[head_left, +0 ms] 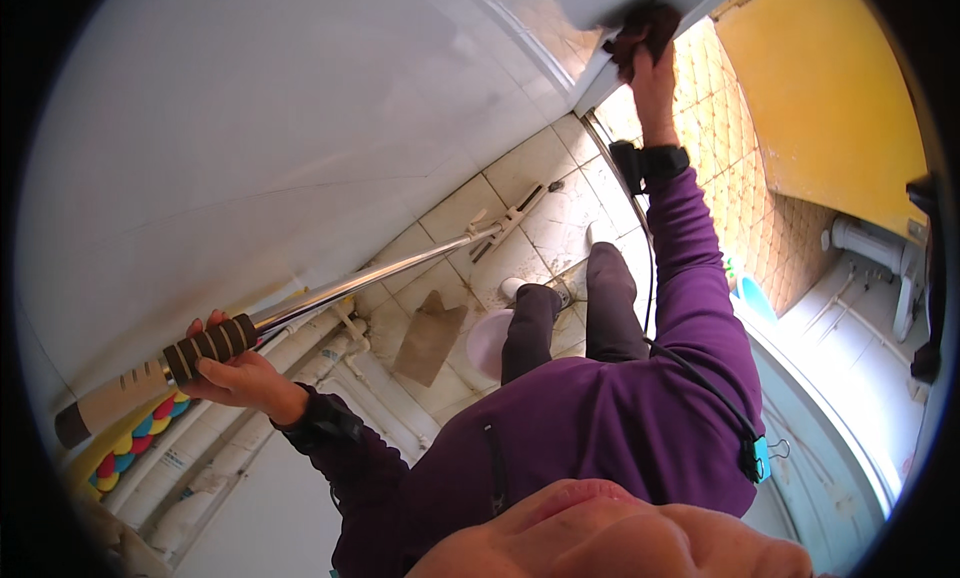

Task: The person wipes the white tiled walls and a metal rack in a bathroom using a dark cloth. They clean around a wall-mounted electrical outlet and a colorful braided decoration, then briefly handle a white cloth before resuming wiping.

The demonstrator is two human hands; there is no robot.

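My left hand is wrapped round the dark, ribbed foam grip of a long mop. Its shiny metal pole slants away to the right, and the pale mop head rests on the tiled floor near the wall. Up at the top right, my right hand is closed on a dark red-brown cloth. The cloth is pressed against the white edge of a door frame, where the glossy wall ends. My fingertips are partly hidden by the cloth.
On the dirty tiled floor lie a brown piece of cardboard and a pinkish basin, beside my legs. White pipes run along the lower left. A yellow panel stands at the right, above a blue bucket.
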